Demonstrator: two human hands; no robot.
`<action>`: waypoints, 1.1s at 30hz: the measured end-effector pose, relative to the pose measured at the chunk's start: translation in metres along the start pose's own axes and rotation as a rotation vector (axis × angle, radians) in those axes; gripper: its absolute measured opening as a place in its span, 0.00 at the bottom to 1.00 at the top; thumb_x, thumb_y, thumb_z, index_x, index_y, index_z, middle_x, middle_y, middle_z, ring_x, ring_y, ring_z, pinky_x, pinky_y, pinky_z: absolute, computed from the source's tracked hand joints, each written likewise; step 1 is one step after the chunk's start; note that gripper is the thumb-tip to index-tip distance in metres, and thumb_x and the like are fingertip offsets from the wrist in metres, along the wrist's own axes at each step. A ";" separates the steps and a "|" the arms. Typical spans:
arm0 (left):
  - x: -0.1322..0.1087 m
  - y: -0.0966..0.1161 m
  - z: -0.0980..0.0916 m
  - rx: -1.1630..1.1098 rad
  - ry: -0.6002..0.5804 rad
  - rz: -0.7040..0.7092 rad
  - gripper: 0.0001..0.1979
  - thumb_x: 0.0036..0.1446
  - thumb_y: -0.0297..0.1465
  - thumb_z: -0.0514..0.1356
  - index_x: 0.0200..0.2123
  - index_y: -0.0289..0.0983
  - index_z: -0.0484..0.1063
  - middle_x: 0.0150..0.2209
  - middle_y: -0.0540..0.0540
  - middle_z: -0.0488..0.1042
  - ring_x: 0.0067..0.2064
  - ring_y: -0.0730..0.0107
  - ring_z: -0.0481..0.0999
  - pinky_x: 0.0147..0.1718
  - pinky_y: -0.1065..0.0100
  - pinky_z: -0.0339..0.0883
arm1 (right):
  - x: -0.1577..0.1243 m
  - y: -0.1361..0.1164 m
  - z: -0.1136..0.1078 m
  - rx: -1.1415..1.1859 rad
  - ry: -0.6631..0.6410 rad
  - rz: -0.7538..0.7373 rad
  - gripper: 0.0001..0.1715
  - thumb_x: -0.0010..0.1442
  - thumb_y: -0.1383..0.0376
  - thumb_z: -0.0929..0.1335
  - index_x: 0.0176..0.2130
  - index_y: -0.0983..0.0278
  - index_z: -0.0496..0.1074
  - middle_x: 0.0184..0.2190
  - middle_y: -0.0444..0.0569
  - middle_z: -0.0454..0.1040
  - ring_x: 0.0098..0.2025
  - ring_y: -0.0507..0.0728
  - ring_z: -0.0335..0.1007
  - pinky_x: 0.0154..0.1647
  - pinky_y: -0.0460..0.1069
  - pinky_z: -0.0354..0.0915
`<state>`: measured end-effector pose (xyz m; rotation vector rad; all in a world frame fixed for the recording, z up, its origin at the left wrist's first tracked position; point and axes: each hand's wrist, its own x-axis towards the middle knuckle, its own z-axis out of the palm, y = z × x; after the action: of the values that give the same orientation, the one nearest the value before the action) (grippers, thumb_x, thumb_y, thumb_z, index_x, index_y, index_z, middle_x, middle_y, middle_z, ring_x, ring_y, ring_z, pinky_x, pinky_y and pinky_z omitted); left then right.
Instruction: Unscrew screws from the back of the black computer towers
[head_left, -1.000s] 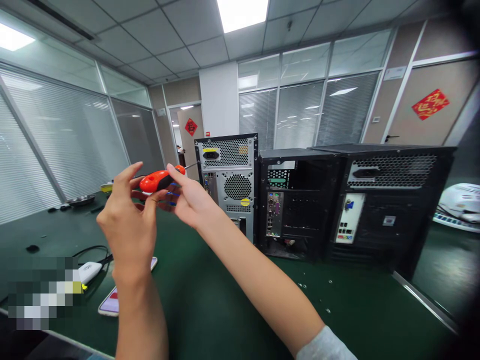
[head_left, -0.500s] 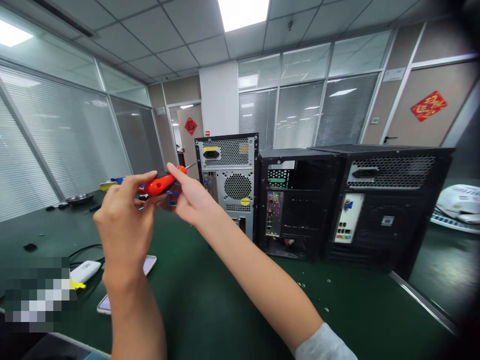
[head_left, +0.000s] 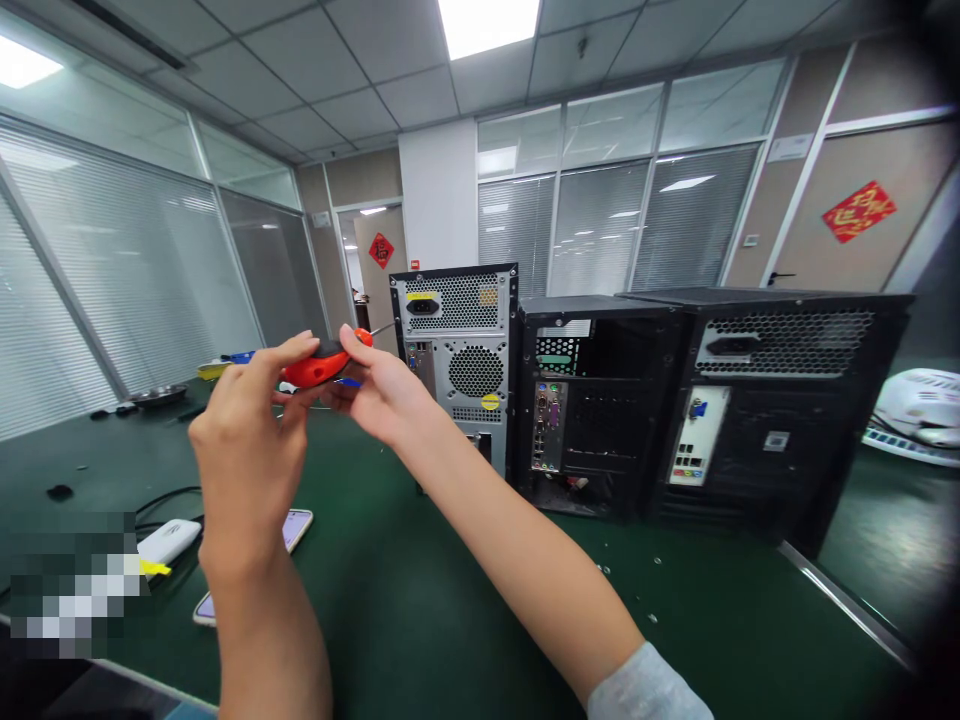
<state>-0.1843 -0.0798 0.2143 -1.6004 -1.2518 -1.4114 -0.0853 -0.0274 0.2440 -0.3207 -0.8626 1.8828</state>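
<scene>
Both hands hold a red and black screwdriver [head_left: 319, 368] in the head view, left of centre. My left hand [head_left: 251, 410] grips the rear of its handle between thumb and fingers. Nearer the shaft, my right hand [head_left: 382, 385] is closed around the front of the handle. The thin metal shaft points right, towards the upper left edge of a grey-backed computer tower [head_left: 454, 350]; I cannot tell whether the tip touches it. My right fingers are partly hidden behind the handle.
Two black computer cases, a middle one [head_left: 600, 400] and a right one [head_left: 772, 420], stand beside the tower. Small screws [head_left: 652, 618] lie before them. A phone [head_left: 298, 528], a white device [head_left: 171, 540] with cables and a metal bowl [head_left: 159, 396] are on the left.
The screwdriver handle has turned slightly in my fingers, showing more of its black part on top. My hands stay in nearly the same place.
</scene>
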 end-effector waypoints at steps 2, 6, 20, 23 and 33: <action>0.001 0.002 0.001 -0.018 0.006 0.010 0.20 0.54 0.23 0.55 0.50 0.45 0.67 0.48 0.49 0.73 0.38 0.70 0.74 0.39 0.67 0.68 | 0.000 -0.001 0.002 0.010 0.008 -0.002 0.13 0.57 0.63 0.66 0.23 0.64 0.64 0.19 0.41 0.66 0.22 0.50 0.62 0.30 0.48 0.61; 0.001 0.006 0.000 -0.034 0.012 0.008 0.19 0.55 0.24 0.55 0.50 0.44 0.66 0.51 0.49 0.72 0.40 0.68 0.75 0.40 0.66 0.69 | -0.001 -0.003 0.004 0.025 0.015 0.001 0.13 0.58 0.65 0.66 0.23 0.64 0.64 0.18 0.41 0.67 0.22 0.51 0.63 0.30 0.49 0.64; 0.003 0.008 0.008 -0.105 0.104 -0.017 0.22 0.51 0.37 0.61 0.49 0.38 0.67 0.45 0.44 0.73 0.43 0.65 0.74 0.43 0.63 0.70 | 0.002 -0.006 0.003 0.095 -0.041 0.025 0.13 0.60 0.69 0.62 0.24 0.65 0.65 0.17 0.40 0.68 0.19 0.48 0.61 0.24 0.44 0.60; 0.003 0.008 0.010 -0.130 0.127 -0.035 0.23 0.51 0.37 0.61 0.50 0.35 0.67 0.45 0.43 0.73 0.44 0.65 0.74 0.41 0.64 0.70 | 0.002 -0.006 0.003 0.104 -0.040 0.029 0.14 0.61 0.69 0.62 0.24 0.65 0.65 0.16 0.40 0.68 0.19 0.48 0.61 0.24 0.44 0.60; 0.004 0.012 0.012 -0.205 0.191 -0.131 0.25 0.50 0.40 0.62 0.48 0.32 0.68 0.44 0.40 0.70 0.40 0.68 0.73 0.36 0.67 0.72 | 0.003 -0.005 0.003 0.167 -0.117 -0.008 0.14 0.62 0.69 0.59 0.28 0.66 0.68 0.19 0.44 0.71 0.28 0.53 0.69 0.36 0.50 0.69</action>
<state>-0.1694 -0.0716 0.2173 -1.4939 -1.1475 -1.7794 -0.0847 -0.0244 0.2503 -0.1059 -0.7764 1.9662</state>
